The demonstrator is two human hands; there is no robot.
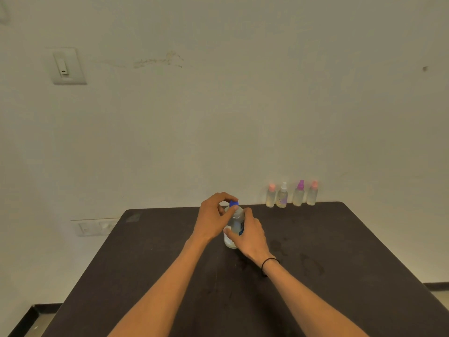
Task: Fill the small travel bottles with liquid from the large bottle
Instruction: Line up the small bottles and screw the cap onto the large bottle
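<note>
One large bottle stands upright on the table, its long axis vertical and its blue cap pointing up; it sits a little left of the table's middle, towards the far half. The bottle is clear with a white and blue label on its side. The left hand arches over the top, thumb and fingertips pinching the blue cap. The right hand is wrapped round the bottle's body, its thumb across the label on the near side. A thin black band circles the right wrist.

Four small travel bottles stand upright in a row at the far edge of the table, right of the large bottle and well apart from it, close to the wall. From left to right their tops are pink, white, purple and pink; the white and purple ones look like spray heads. All four are clear-bodied; how full they are I cannot tell.

The table is dark brown with faint smears on its right half. Behind it is a pale plain wall with one switch plate high on the left, a scuffed patch beside it, and one socket plate low down by the table's far left corner
</note>
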